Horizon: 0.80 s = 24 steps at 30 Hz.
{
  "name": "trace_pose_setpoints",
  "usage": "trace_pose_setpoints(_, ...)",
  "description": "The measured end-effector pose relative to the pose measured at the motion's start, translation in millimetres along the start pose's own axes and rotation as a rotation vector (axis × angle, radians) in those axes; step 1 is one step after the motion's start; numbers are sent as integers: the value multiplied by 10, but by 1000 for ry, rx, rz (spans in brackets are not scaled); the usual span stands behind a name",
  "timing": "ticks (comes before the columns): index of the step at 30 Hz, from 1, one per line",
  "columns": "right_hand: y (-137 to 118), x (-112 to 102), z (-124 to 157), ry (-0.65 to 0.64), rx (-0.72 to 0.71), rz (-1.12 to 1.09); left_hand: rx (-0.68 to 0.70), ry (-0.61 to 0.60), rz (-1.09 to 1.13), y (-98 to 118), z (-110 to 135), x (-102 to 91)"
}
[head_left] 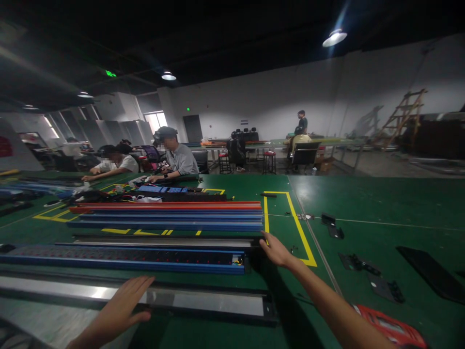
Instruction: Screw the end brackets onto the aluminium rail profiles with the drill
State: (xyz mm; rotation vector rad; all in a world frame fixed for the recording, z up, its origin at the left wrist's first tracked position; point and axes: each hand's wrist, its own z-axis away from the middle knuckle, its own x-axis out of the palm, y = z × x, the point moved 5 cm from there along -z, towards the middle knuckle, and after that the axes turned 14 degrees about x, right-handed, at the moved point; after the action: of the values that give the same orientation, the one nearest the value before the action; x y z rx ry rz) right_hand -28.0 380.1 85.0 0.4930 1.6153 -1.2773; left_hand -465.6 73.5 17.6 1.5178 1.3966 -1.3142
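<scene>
My left hand [121, 306] lies with fingers stretched out over a long black rail with a silver face [207, 301], nearest to me on the bench. It seems to rest on the rail without gripping it. My right hand [276, 250] reaches forward to the right end of a thinner black-and-silver rail [174, 241]. Its fingers look apart at that end; whether they touch it is hard to see. Between these two rails lies a long blue channel [145, 261] with a dark strip inside and small wires at its right end.
Orange [174, 205] and blue rails [170, 225] lie farther back on the green bench [363, 194]. At right are black brackets [385, 288], a dark flat panel [430, 271] and a red object [390, 327]. Two co-workers [181, 157] sit across the bench.
</scene>
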Motion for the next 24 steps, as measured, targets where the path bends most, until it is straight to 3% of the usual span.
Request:
trace_pose_setpoints(3, 9, 107, -104, -12, -2, 41, 17, -25, 25, -105, 30, 76)
trace_pose_setpoints(8, 28, 140, -46, 2, -14, 82, 17, -121, 63, -251, 115, 230)
trace_pose_setpoints(13, -31, 76, 72, -9, -6, 109, -7, -175, 74, -191, 110, 108)
trace_pose_setpoints(16, -145, -22, 364, 94, -25, 138, -15, -193, 107, -213, 96, -48)
trace_pose_setpoints(18, -292, -17, 690, 119, -120, 124, -28, -215, 115, -288, 116, -154)
trace_pose_setpoints(21, -530, 222, 1216, -22, -312, 124, -42, -198, 98, -411, 180, -347)
trace_pose_setpoints(24, -633, 567, 1515, -117, -343, 194, -65, -141, 44, -475, 251, -563)
